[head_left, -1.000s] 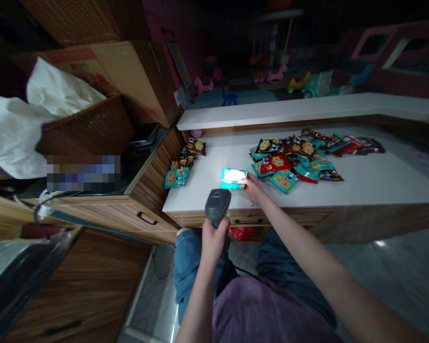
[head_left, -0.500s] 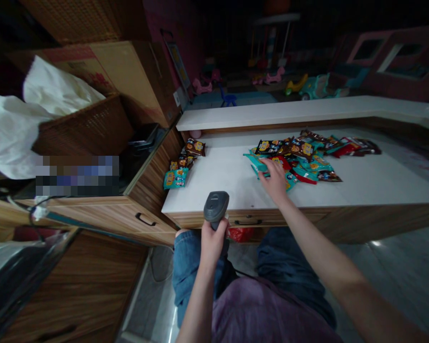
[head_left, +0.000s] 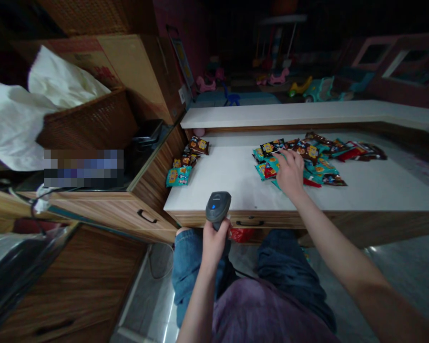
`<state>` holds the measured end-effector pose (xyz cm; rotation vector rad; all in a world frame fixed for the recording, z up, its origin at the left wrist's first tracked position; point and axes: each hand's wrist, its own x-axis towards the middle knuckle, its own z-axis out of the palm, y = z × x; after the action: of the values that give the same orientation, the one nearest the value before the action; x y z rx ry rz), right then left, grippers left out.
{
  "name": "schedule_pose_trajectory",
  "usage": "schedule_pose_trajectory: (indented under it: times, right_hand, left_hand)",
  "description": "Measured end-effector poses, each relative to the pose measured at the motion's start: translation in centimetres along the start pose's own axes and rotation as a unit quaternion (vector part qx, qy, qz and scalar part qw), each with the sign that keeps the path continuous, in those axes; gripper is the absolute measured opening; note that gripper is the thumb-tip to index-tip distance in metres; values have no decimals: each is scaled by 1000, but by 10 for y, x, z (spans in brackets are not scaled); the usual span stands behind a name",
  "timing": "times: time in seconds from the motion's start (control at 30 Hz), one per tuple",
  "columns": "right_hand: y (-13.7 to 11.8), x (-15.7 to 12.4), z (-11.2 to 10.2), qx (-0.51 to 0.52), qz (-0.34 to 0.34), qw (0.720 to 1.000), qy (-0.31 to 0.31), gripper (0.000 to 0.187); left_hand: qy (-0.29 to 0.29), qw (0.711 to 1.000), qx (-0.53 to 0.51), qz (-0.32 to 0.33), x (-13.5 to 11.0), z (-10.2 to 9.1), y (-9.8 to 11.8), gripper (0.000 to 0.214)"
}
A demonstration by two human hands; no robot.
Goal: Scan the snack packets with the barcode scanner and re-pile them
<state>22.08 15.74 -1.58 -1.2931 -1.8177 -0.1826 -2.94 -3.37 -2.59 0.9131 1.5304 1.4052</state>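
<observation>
My left hand [head_left: 213, 244] is shut around the grip of a dark grey handheld barcode scanner [head_left: 218, 206], whose head points up toward the counter. My right hand [head_left: 291, 174] rests on a heap of teal, red and dark-brown snack packets [head_left: 323, 167], its fingertips on the packets. No packet is clearly lifted in it. A smaller group of similar packets [head_left: 178, 176] lies at the counter's left end, including a brown one [head_left: 199, 145].
The white counter top [head_left: 229, 181] has a raised white ledge [head_left: 300, 114] behind it and a wooden drawer front with a handle [head_left: 249, 223] below. A wicker basket [head_left: 89, 124] with white cloth [head_left: 14, 126] stands to the left. Toy vehicles [head_left: 318, 90] sit beyond.
The teal packet that lay under my right hand on the bare counter is now off that spot, and my right hand has moved up and right onto the heap. The scanner stays in my left hand.
</observation>
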Motion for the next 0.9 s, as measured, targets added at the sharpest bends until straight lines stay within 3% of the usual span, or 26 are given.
schedule_pose_trajectory:
  times: [0.1, 0.23, 0.37, 0.5, 0.6, 0.7, 0.77, 0.83, 0.9]
  right_hand:
    - [-44, 6, 31, 90, -94, 989, -69, 49]
    - [-117, 12, 101, 185, -178, 944, -209, 41]
    - [-186, 18, 166, 204, -206, 911, -293, 60]
    - [-228, 24, 199, 183, -195, 905, -330, 70]
    - [-233, 23, 204, 186, -179, 901, -350, 56]
    - [-217, 18, 196, 271, -115, 894, -338, 47]
    - [-199, 15, 188, 386, 1, 869, -309, 41]
    - [-177, 12, 178, 482, 130, 823, -270, 32]
    - [-154, 8, 167, 529, 213, 786, -237, 22]
  left_hand:
    - [-1, 1000, 0, 2, 0, -5, -2, 31]
    - [5, 1000, 14, 4, -3, -14, -2, 32]
    - [26, 999, 19, -6, -5, -26, -3, 32]
    - [52, 999, 14, -1, -5, -38, -8, 32]
    - [61, 998, 4, 0, -5, -45, -11, 34]
    - [63, 998, 1, 2, -5, -46, -9, 33]
    - [59, 998, 4, 3, -5, -42, -6, 33]
    - [50, 999, 5, 2, -5, -37, -3, 33]
    - [39, 999, 3, 1, -5, -31, -1, 32]
